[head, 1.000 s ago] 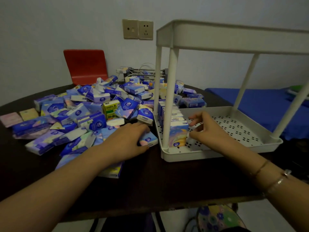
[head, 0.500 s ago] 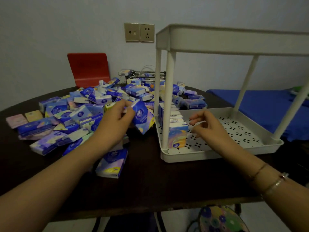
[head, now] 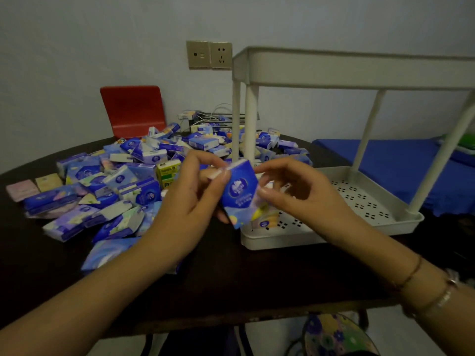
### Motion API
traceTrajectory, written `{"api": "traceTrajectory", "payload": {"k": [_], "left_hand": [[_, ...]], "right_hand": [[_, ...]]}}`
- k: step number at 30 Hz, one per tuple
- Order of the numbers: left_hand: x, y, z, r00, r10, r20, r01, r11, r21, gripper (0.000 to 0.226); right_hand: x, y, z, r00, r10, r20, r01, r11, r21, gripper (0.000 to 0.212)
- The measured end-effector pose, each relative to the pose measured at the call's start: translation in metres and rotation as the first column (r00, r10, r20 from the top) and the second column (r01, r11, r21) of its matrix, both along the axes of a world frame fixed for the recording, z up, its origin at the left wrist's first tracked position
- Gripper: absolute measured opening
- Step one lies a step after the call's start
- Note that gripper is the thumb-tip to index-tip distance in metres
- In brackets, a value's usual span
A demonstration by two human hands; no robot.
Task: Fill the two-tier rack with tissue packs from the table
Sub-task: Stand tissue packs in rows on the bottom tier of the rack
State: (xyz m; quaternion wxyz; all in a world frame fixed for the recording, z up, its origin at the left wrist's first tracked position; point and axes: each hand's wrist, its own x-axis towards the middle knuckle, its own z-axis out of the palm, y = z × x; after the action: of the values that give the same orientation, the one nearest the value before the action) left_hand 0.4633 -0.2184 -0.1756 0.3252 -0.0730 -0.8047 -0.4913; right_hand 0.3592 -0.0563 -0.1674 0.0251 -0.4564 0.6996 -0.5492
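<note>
Just pack (head: 240, 194) beside rack (head: 282, 240) edge

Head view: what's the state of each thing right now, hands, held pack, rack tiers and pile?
Left hand: pinches the blue tissue pack.
Right hand: fingers curled, fingertips touching that pack.
Blue tissue pack: held tilted above the table edge, outside the rack.
White two-tier plastic rack: lower tier holds a few packs at its left end; top tier contents hidden.
Pile of loose tissue packs: scattered on the dark table.
</note>
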Motion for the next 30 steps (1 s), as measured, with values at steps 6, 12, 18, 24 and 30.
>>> {"api": "traceTrajectory", "payload": {"k": [6, 12, 18, 24, 30], "left_hand": [[-0.01, 0.001, -0.001, 1.0, -0.01, 0.008, 0.01, 0.998, -0.063, 0.024], [-0.063, -0.067, -0.033, 0.84, 0.525, 0.14, -0.388, 0.76, -0.522, 0.039], [-0.1, -0.074, -0.039, 0.704, 0.67, 0.236, -0.182, 0.492, -0.852, 0.079], [-0.113, -0.072, -0.038, 0.767, 0.64, 0.043, -0.202, 0.304, -0.931, 0.045], [-0.087, -0.072, -0.034, 0.825, 0.565, -0.026, -0.357, 0.485, -0.798, 0.038]], "right_hand": [[-0.011, 0.011, 0.001, 0.999, -0.046, 0.019, 0.045, 0.997, 0.061, 0.032], [-0.042, 0.03, -0.016, 0.986, -0.153, 0.071, 0.129, 0.956, 0.265, 0.025], [-0.046, 0.012, -0.035, 0.955, -0.275, -0.111, 0.296, 0.886, 0.358, 0.033], [-0.041, 0.003, -0.045, 0.933, -0.288, -0.215, 0.345, 0.884, 0.316, 0.039], [-0.038, 0.002, -0.048, 0.93, -0.309, -0.2, 0.358, 0.884, 0.3, 0.042]]}}
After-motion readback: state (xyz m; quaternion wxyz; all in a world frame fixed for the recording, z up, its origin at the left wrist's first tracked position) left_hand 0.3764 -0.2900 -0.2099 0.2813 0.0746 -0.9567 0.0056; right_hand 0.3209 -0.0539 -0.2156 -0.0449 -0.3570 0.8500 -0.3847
